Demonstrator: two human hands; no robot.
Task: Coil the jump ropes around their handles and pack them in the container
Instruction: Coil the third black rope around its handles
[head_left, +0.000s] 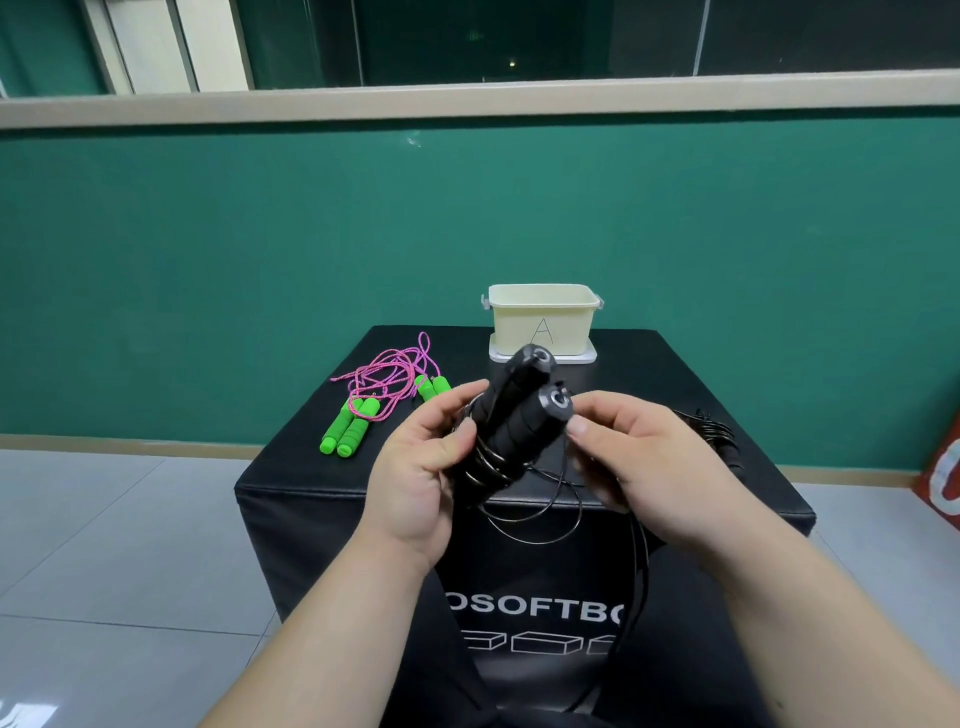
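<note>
Item 1. Black jump rope (524, 415): held above the near edge of the black box (322, 483). Its two foam handles (511, 431) lay side by side, tilted, with the silver-ringed end caps pointing up and away from me. Several turns of its thin black cord (491, 467) were wound round the lower part of the handles. A loose loop sagged below, and the rest trailed down past the front of the box.

Item 2. My left hand (415, 467): palm towards me, fingers and thumb curled round the handles and the wound turns.

Item 3. My right hand (639, 457): fingers curled, thumb tip against the cap of the nearer handle. The cord ran out from under the palm. I could not tell exactly how the fingers pinched it.

Item 4. Cream container (543, 317): open-topped and marked "A", standing upright on a white lid (582, 357) at the far edge of the box, well apart from my hands.

Item 5. Two pink ropes (387, 374): uncoiled and tangled together on the far left of the box top. One pair of green handles (345, 428) lay nearer me, and the other pair (434, 387) lay just beside my left fingers.

Item 6. Second black rope (711, 431): bunched at the right edge of the box, partly hidden behind my right hand.
</note>
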